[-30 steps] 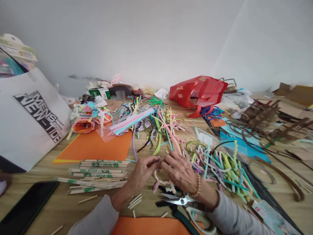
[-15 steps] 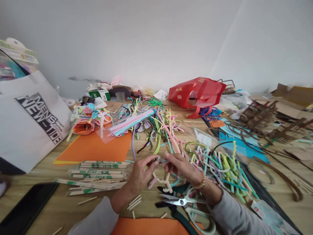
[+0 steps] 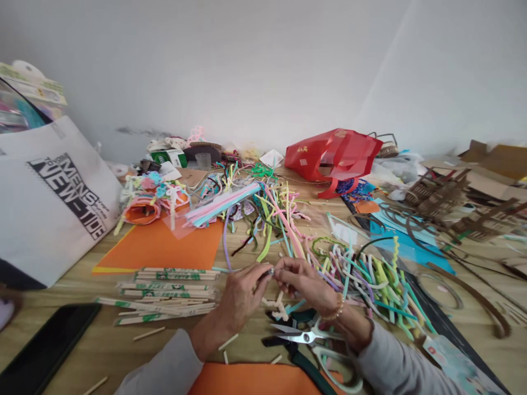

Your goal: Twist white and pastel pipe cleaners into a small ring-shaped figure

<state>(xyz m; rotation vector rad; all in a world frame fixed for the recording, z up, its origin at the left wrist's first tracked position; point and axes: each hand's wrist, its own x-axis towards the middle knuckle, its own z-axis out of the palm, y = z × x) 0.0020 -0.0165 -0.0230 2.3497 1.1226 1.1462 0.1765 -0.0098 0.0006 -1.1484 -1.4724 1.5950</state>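
Observation:
My left hand point(image 3: 242, 293) and my right hand point(image 3: 305, 282) meet over the middle of the table, fingertips pinched together. Between them is a small greyish piece point(image 3: 270, 271), mostly covered by the fingers, its kind unclear. Under the hands lies a pale, bent length of pipe cleaner point(image 3: 281, 311). Scissors with pale handles point(image 3: 307, 337) lie partly spread below my right wrist, on top of a dark green-handled tool point(image 3: 307, 368). Short cut sticks point(image 3: 228, 342) are beside my left forearm.
Paper-wrapped chopsticks point(image 3: 173, 288) and a black phone point(image 3: 49, 345) lie left. Loose pipe cleaners point(image 3: 379, 280) heap to the right, more behind. Orange sheets point(image 3: 164, 247), a red bag point(image 3: 308, 156), a white bag point(image 3: 53, 208) and brown woven baskets point(image 3: 436, 192) surround the work area.
My fingertips have drawn closer around the small piece. My left hand has turned and shifted slightly, now covering more of the pale pipe cleaner below and some short sticks.

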